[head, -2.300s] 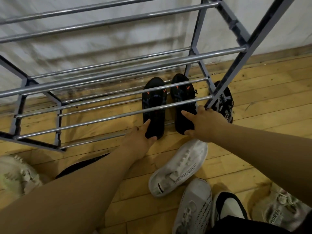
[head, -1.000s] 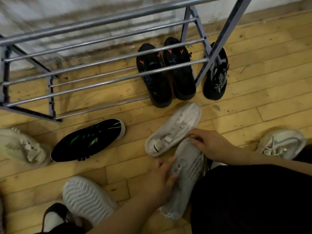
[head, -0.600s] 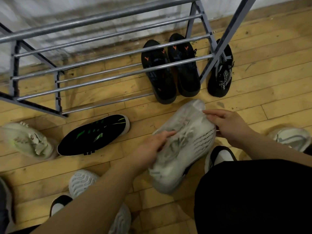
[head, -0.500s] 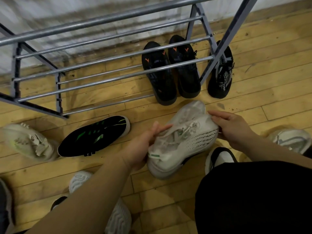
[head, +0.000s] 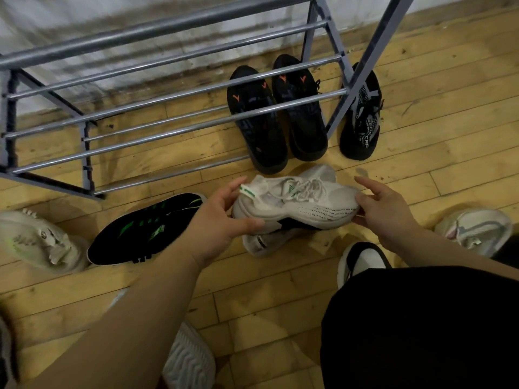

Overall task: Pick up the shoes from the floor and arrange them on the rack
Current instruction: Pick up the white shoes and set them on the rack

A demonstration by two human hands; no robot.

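Note:
A white knit sneaker with green accents (head: 300,199) is held upright just above the wooden floor, heel to the left. My left hand (head: 222,220) grips its heel and my right hand (head: 384,209) holds its toe. Its white mate (head: 264,241) lies on the floor directly beneath, mostly hidden. The grey metal rack (head: 174,108) stands ahead against the wall. A pair of black shoes with orange marks (head: 278,113) sits on the rack's lowest bars at the right end.
A black patterned shoe (head: 362,116) lies right of the rack's leg. A black and green shoe (head: 143,228) and a pale sneaker (head: 36,242) lie at the left. Another white sneaker (head: 474,228) is at the right, and a white sole (head: 188,357) near my left arm.
Both hands left the black pair on the rack, came back and lifted the white sneaker. It has since been turned upright, laces facing up.

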